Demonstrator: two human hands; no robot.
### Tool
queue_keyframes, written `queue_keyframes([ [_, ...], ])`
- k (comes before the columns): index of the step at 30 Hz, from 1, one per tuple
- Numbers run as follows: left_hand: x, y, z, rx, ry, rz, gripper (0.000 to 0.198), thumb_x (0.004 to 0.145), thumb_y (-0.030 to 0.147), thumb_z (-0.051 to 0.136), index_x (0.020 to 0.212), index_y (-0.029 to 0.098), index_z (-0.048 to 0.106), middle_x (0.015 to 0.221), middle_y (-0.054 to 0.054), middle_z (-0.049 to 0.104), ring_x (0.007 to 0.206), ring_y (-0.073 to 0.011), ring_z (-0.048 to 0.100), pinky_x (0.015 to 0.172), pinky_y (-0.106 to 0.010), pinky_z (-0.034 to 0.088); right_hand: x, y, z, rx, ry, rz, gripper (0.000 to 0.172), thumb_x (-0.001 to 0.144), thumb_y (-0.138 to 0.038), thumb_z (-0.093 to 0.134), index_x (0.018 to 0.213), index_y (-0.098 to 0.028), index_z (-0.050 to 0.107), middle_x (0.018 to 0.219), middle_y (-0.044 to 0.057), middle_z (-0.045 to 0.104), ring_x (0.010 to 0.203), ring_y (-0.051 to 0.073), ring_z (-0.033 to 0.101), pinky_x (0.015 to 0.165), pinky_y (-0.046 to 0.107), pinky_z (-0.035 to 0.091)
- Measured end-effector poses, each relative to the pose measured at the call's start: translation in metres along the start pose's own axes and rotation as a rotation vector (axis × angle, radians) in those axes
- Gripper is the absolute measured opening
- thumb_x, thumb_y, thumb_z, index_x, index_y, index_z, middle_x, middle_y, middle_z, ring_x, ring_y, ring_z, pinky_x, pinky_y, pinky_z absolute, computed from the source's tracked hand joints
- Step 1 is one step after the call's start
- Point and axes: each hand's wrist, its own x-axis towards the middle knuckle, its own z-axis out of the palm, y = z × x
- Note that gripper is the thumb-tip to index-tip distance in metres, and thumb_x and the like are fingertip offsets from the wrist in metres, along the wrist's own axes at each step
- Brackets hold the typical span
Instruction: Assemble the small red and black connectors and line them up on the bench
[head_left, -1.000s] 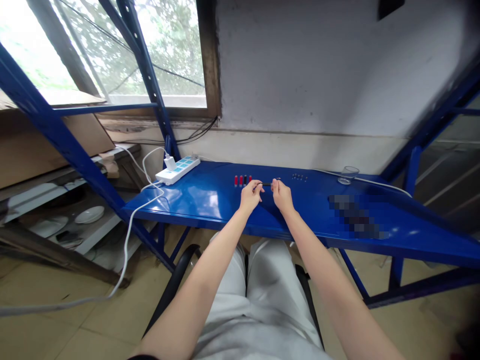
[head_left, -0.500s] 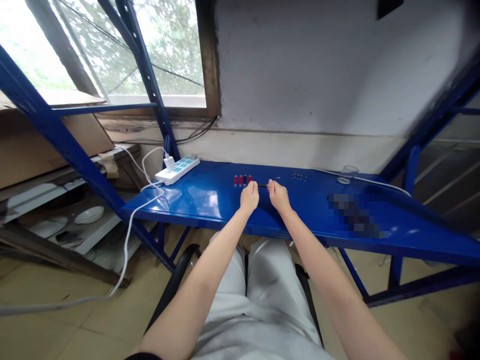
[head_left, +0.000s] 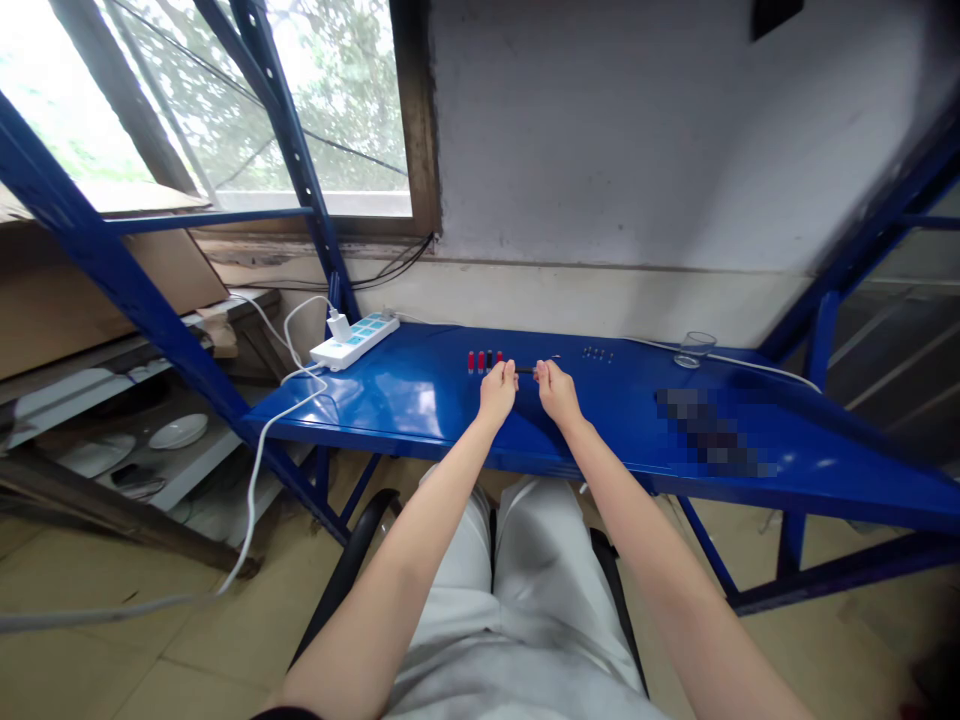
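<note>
Fingertips of a person's left hand (head_left: 496,390) pinch a thin dark rod (head_left: 525,370) at one end, while the right hand (head_left: 556,390) closes in on the other end from just beside it; at this size, whether the right fingers actually grip the rod cannot be told. The rod hangs just above a blue steel shelf (head_left: 390,400), between a row of upright red and black pieces (head_left: 484,361) to the left and a small cluster of dark studs (head_left: 598,354) to the right. A red piece and a black one can be told apart in the row, though their exact count is too small to read. Farther left, a white power strip (head_left: 354,341) lies on the shelf with a charger (head_left: 339,325) plugged in and a white cable (head_left: 262,470) trailing to the floor. To the right stand a clear glass (head_left: 695,348) and a pixelated patch (head_left: 709,432) that hides whatever lies there. A blue steel upright (head_left: 296,150) rises before a window (head_left: 225,100).
</note>
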Motion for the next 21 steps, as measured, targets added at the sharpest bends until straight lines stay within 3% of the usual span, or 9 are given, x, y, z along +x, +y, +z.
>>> queue_keyframes([
  [4,0.0011,0.0012,0.0001,-0.099,-0.028,0.016,0.028,0.089,0.04,0.038,0.075,0.018,0.049,0.064,0.003,0.054,0.043,-0.0044,0.044,0.049,-0.018,0.039,-0.0007,0.0005,-0.0026,0.109,-0.005,0.037,0.041,0.09,-0.053,0.024,0.087,-0.021,0.05,0.073,0.003,0.059,0.062,0.015,0.054,0.061,0.026,0.039],
  [8,0.0028,-0.0005,0.0019,-0.163,-0.063,-0.012,0.023,0.089,0.038,0.039,0.085,0.018,0.05,0.067,0.003,0.056,0.04,-0.0036,0.045,0.045,-0.017,0.039,0.0002,0.0007,-0.0037,0.124,-0.022,0.051,0.043,0.089,-0.055,0.025,0.076,-0.022,0.05,0.064,0.001,0.055,0.058,0.014,0.051,0.059,0.025,0.038],
  [16,0.0005,-0.0038,0.0011,-0.041,-0.014,-0.024,0.031,0.091,0.037,0.032,0.072,0.018,0.046,0.061,0.003,0.055,0.04,-0.0052,0.046,0.051,-0.02,0.04,0.0004,-0.0047,-0.0024,0.097,-0.017,0.0,0.042,0.089,-0.052,0.029,0.071,-0.021,0.05,0.059,0.001,0.054,0.051,0.012,0.047,0.054,0.025,0.035],
  [21,0.0027,-0.0054,0.0022,0.02,0.083,-0.069,0.038,0.091,0.042,0.033,0.064,0.019,0.046,0.057,0.0,0.05,0.053,-0.0112,0.049,0.058,-0.023,0.04,-0.0002,-0.0072,0.0002,0.103,-0.043,-0.011,0.042,0.089,-0.053,0.028,0.072,-0.021,0.05,0.063,0.003,0.057,0.053,0.013,0.05,0.056,0.025,0.038],
])
